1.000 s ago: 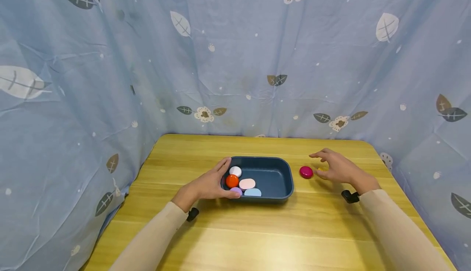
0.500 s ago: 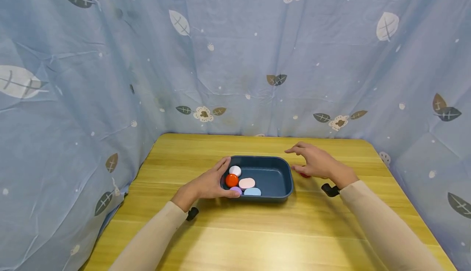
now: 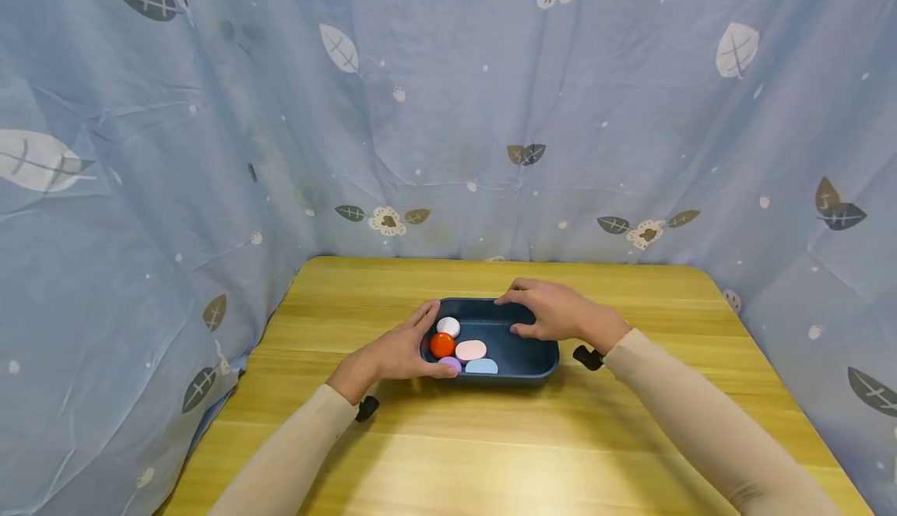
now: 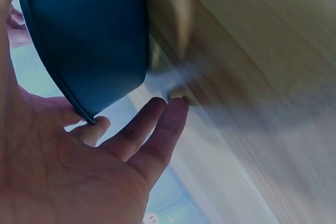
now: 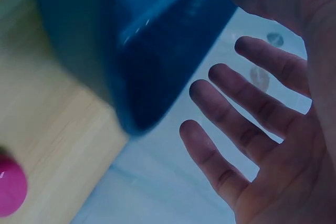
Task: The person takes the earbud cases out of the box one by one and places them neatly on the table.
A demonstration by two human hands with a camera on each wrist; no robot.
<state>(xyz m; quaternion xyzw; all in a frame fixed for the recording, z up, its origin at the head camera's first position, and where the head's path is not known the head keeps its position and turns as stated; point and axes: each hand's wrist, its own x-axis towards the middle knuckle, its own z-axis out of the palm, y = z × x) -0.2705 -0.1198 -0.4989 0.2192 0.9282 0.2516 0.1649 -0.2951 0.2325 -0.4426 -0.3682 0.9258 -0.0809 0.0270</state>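
Note:
A dark blue rectangular box (image 3: pixel 515 356) stands on the table. My left hand (image 3: pixel 392 352) holds its left end, thumb on the near rim and fingers at the far rim. At that end inside lie a white round piece (image 3: pixel 448 327), an orange-red round piece (image 3: pixel 442 345), a purple piece (image 3: pixel 452 362), a pale pink oval (image 3: pixel 471 350) and a light blue piece (image 3: pixel 481 366). Over the box's right part hovers my right hand (image 3: pixel 561 314), fingers spread and holding nothing. In the right wrist view a magenta round piece (image 5: pixel 11 186) rests on the table.
The wooden table (image 3: pixel 448 454) bears the box, with its surface showing on all sides. A blue curtain (image 3: pixel 448 111) printed with leaves and flowers hangs behind the table and along both sides. A black wrist camera (image 3: pixel 587 357) sits under the right wrist.
My right hand has moved left from beside the magenta and yellow pieces to over the box. In the head view it now hides the magenta piece. The left hand stays on the box.

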